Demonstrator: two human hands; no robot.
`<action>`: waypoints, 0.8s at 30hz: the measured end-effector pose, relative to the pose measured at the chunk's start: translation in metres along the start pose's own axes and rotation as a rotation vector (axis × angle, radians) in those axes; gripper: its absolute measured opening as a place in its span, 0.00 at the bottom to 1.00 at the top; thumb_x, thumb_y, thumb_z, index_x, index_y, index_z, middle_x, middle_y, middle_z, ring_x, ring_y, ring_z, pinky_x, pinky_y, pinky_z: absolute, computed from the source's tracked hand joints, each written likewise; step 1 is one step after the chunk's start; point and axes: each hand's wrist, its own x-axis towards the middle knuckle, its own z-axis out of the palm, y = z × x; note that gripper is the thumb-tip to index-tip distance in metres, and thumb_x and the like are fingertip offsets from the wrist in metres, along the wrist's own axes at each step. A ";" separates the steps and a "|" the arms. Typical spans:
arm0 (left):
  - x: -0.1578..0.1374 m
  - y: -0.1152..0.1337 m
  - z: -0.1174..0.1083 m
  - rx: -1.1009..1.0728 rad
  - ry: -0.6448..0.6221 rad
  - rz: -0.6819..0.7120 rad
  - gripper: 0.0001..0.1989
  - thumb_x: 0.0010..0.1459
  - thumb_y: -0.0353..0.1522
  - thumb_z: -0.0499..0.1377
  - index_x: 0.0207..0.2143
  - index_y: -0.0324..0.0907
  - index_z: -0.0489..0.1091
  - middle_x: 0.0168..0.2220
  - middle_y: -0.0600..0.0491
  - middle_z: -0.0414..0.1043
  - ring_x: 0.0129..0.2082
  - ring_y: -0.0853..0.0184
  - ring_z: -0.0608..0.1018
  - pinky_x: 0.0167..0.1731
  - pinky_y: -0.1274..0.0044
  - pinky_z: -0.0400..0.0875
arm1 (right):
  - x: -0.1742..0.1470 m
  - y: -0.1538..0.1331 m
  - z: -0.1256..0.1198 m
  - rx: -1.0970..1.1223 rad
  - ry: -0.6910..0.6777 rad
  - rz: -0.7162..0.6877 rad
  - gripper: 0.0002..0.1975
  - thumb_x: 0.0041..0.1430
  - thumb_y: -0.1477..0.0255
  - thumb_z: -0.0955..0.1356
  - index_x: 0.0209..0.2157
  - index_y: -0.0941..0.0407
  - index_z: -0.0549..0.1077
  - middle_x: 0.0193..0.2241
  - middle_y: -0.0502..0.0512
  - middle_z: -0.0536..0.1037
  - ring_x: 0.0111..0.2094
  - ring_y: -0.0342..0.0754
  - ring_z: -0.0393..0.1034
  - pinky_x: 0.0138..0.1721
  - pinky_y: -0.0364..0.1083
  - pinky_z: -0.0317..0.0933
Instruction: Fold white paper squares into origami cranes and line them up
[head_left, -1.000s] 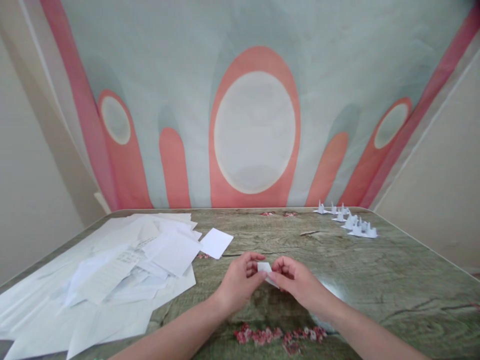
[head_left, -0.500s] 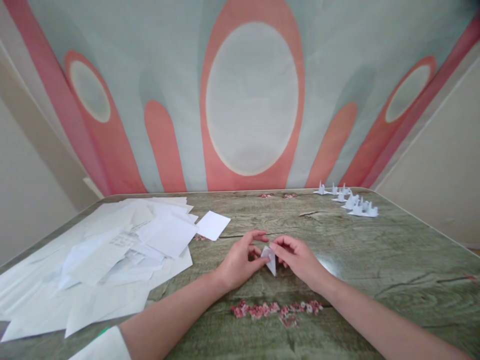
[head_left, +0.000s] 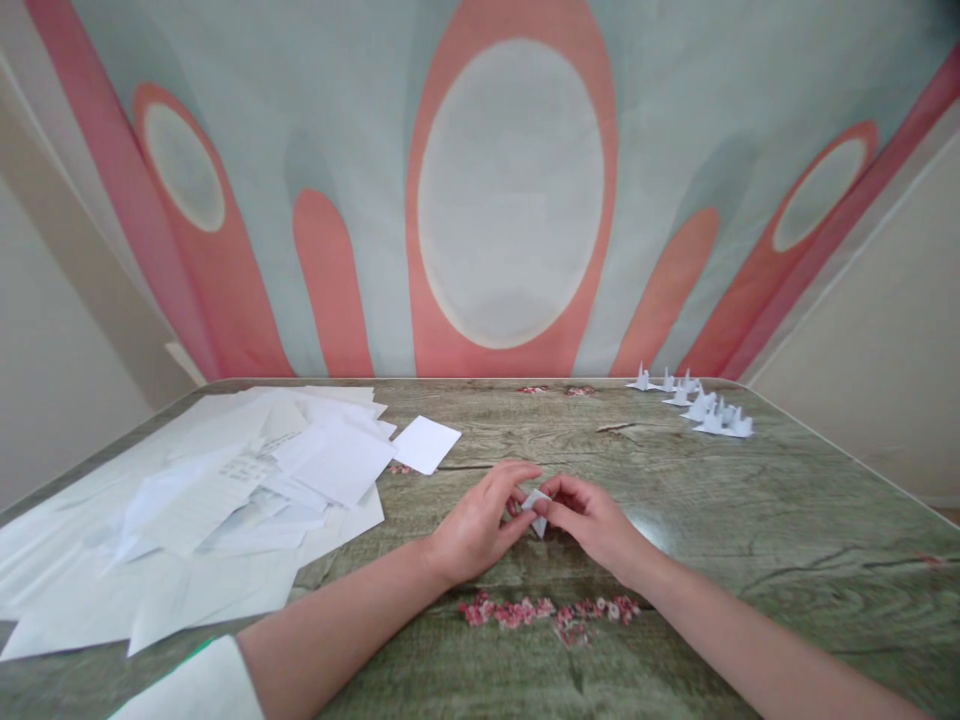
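Note:
A small piece of folded white paper [head_left: 537,504] is held just above the table, between both hands. My left hand [head_left: 480,522] pinches its left side with thumb and fingers, the index finger arched over the top. My right hand [head_left: 589,518] grips its right side, thumb laid across the front of the paper. Fingers cover much of the paper, so only a small pointed part shows. Beyond the hands to the left, a single white paper square [head_left: 427,445] lies flat.
A spread heap of white paper sheets [head_left: 225,500] covers the table's left side. Several folded paper cranes [head_left: 701,405] stand at the far right. Pink flower prints [head_left: 551,612] decorate the wood-patterned table [head_left: 787,560]. A patterned backdrop [head_left: 360,120] rises behind it.
My right thumb has moved left onto the front of the folded paper. Less of the paper shows now, and its lower point appears shorter. Both hands still hold it.

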 end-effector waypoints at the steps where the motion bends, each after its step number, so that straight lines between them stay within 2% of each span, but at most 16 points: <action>1: 0.000 0.000 0.000 0.006 -0.003 0.003 0.21 0.56 0.25 0.53 0.52 0.44 0.55 0.50 0.48 0.61 0.35 0.72 0.73 0.41 0.75 0.70 | -0.001 -0.001 0.001 0.011 -0.007 0.000 0.13 0.53 0.61 0.66 0.29 0.57 0.68 0.21 0.46 0.68 0.24 0.41 0.61 0.26 0.40 0.55; 5: -0.001 0.002 -0.001 0.043 -0.015 0.022 0.22 0.57 0.25 0.53 0.53 0.44 0.53 0.51 0.47 0.61 0.40 0.69 0.73 0.43 0.73 0.70 | -0.005 -0.002 0.003 0.040 0.017 -0.039 0.12 0.53 0.61 0.66 0.32 0.57 0.68 0.24 0.48 0.68 0.26 0.42 0.62 0.28 0.41 0.57; 8: -0.001 0.006 -0.001 0.089 -0.020 0.092 0.20 0.58 0.25 0.51 0.53 0.44 0.54 0.52 0.47 0.62 0.51 0.65 0.67 0.48 0.71 0.66 | -0.006 -0.002 0.003 0.048 0.024 -0.123 0.10 0.53 0.64 0.67 0.30 0.56 0.68 0.30 0.51 0.69 0.30 0.43 0.63 0.31 0.42 0.58; 10: -0.001 0.008 -0.002 0.111 -0.027 0.132 0.19 0.59 0.26 0.50 0.53 0.44 0.55 0.52 0.47 0.62 0.53 0.65 0.64 0.51 0.70 0.64 | -0.006 -0.003 0.003 0.048 0.008 -0.163 0.08 0.53 0.66 0.67 0.29 0.56 0.69 0.33 0.52 0.69 0.33 0.44 0.63 0.33 0.42 0.59; 17: 0.000 0.009 -0.005 0.119 -0.011 0.134 0.15 0.60 0.26 0.49 0.50 0.42 0.59 0.49 0.47 0.63 0.50 0.66 0.67 0.50 0.72 0.64 | -0.007 -0.005 0.001 0.008 0.021 -0.144 0.04 0.52 0.70 0.66 0.28 0.56 0.69 0.34 0.51 0.68 0.35 0.45 0.63 0.36 0.43 0.59; 24: -0.001 0.011 -0.004 0.121 0.011 0.086 0.12 0.60 0.26 0.48 0.47 0.41 0.62 0.41 0.48 0.65 0.42 0.67 0.70 0.43 0.74 0.67 | -0.008 -0.001 0.005 -0.024 0.092 -0.187 0.03 0.52 0.72 0.65 0.29 0.56 0.69 0.34 0.52 0.67 0.34 0.45 0.63 0.35 0.43 0.60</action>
